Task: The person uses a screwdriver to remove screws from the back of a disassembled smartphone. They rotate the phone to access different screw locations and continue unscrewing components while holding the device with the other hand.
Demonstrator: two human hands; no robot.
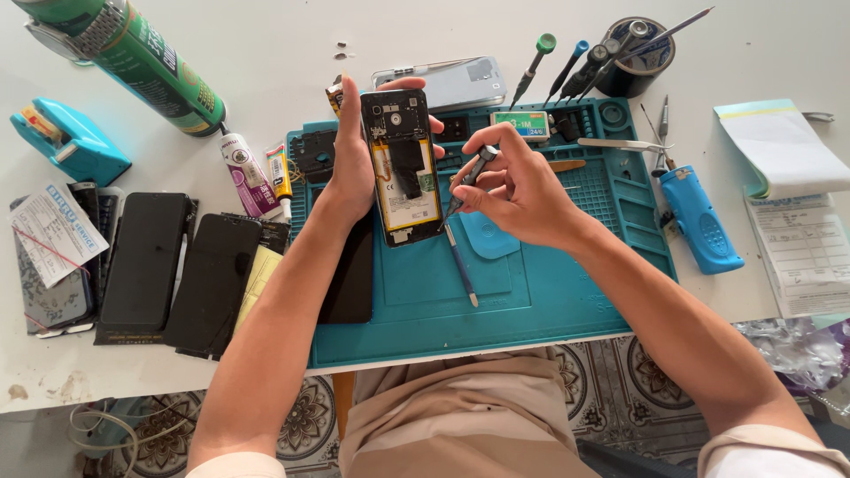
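Left hand (pixel 354 168) clamps the opened phone (pixel 403 166) upright above the blue mat (pixel 540 292), exposing its insides; right hand (pixel 522 190) fingers pinch a screwdriver (pixel 469 181), tip seemingly at its edge

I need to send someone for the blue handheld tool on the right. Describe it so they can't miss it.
Start at the teal work mat in the middle of the white table. Just off its right edge lies the blue handheld tool, chunky, with a metal tip pointing away from the person. Unlike the slim screwdrivers above, it is thick, bright blue plastic.

Opened phone (pixel 403 168) above mat (pixel 549 301); dark phones (pixel 177 265) lie left of it.
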